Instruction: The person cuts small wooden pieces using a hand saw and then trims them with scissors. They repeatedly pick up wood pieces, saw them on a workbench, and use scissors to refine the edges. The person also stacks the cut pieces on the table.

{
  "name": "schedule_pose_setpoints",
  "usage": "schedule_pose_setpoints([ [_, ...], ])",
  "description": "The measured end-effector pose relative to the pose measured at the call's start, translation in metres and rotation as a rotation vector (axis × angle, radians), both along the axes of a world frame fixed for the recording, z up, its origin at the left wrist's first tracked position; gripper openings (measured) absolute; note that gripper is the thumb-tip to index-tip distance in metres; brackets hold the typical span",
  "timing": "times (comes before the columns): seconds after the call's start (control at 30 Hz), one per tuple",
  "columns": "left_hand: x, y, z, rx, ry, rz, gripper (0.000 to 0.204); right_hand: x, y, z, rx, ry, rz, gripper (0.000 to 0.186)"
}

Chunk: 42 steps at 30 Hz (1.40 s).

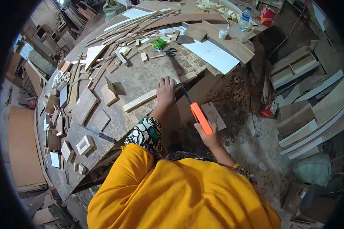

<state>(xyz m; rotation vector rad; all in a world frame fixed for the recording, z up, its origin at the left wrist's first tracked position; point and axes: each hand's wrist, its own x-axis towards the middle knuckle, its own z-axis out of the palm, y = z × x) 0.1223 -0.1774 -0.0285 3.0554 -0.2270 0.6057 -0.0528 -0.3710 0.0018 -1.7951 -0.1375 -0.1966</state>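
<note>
A long pale wooden strip (140,101) lies along the near edge of the workbench (133,82). My left hand (166,91) presses down on it, fingers bent over its far side. To the right of that hand, my right hand (210,135) is wrapped round the orange handle of a hand saw (199,117). The thin saw blade slants up and away across the strip, close to my left fingers. Whether its teeth are in the wood I cannot tell. Beyond the strip lie black scissors (171,52) and a green tape measure (159,43).
Wood offcuts and thin strips (114,49) crowd the bench's left and far sides. A second blade-like tool (107,137) lies near the left edge. A white board (212,55), a water bottle (244,19) and a red can (266,15) stand farther right. Wooden frames (294,68) rest on the floor.
</note>
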Motion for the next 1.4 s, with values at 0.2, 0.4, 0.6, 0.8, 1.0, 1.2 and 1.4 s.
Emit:
schedule_pose_setpoints([
  [0.2,0.005,0.009,-0.019,0.081,-0.179,0.102,0.032,-0.034,-0.016,0.017,0.015,0.119,0.026,0.024],
  [0.4,0.004,0.002,-0.005,0.039,-0.023,0.021,0.038,-0.056,-0.026,0.0,0.032,0.064,0.012,0.027],
  [0.6,0.0,0.005,-0.001,0.029,0.061,0.034,0.044,-0.044,-0.049,0.003,-0.076,0.124,0.037,0.027],
  [0.8,0.004,0.006,-0.008,-0.004,0.046,0.055,0.053,-0.072,-0.052,-0.008,-0.187,-0.04,0.02,0.029],
  [1.0,-0.004,0.001,0.005,-0.012,0.046,-0.01,0.043,-0.007,-0.022,0.011,-0.077,0.051,0.024,0.032],
  [1.2,0.003,0.003,-0.009,-0.01,0.016,0.028,0.046,0.034,-0.001,0.011,-0.022,0.005,0.085,0.031],
  [1.4,0.001,0.005,-0.009,0.036,0.011,0.018,0.055,0.026,0.003,0.007,-0.153,-0.091,0.068,0.028],
])
